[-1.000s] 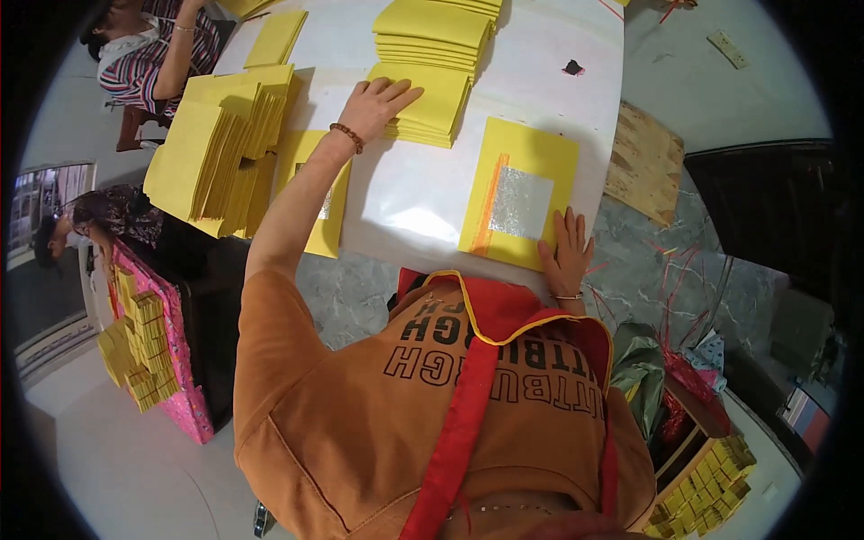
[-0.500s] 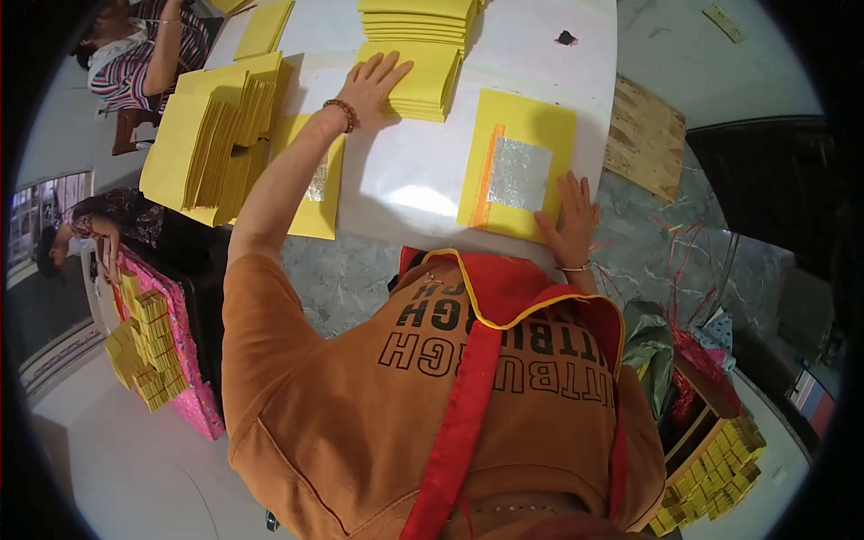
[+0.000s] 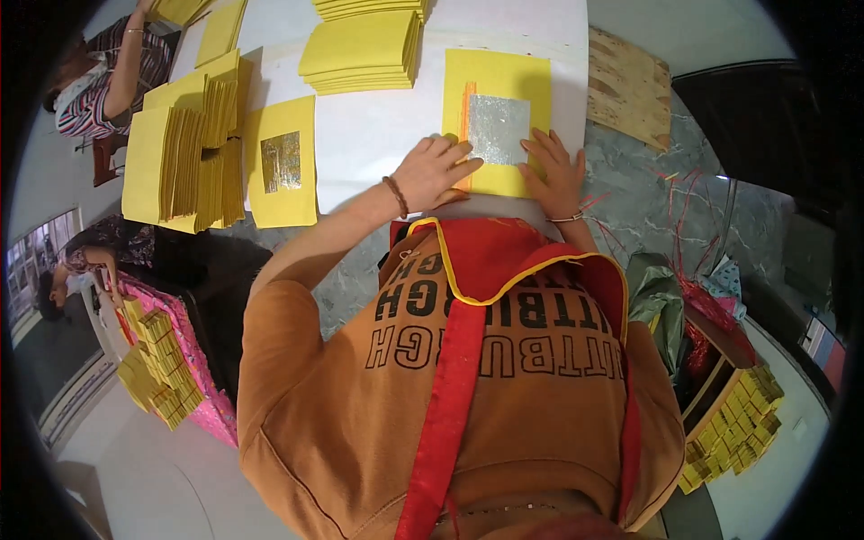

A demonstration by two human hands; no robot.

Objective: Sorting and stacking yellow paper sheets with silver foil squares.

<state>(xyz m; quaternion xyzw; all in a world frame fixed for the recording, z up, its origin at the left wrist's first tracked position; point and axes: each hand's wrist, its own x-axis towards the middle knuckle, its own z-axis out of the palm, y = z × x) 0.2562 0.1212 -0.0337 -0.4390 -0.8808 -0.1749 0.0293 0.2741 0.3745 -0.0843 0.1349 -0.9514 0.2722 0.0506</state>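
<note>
Yellow sheet point(image 3: 498, 72) with a silver square point(image 3: 499, 126), head view: lying flat by the near edge of the white tabletop point(image 3: 360, 135). Compared to a second ago, pulled the left hand point(image 3: 436, 173) off the yellow stack point(image 3: 360, 49) and onto the sheet's near-left part. Right hand point(image 3: 553, 171) at its near-right edge. Both unclenched, fingers stretched out; left elbow bent outward, right forearm tucked close.

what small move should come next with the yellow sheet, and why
Probably press the yellow sheet lightly flat with the left hand: its fingers already lie over the near left part, across the orange strip, and the right hand, at the right edge, seems well placed to brace it.
</note>
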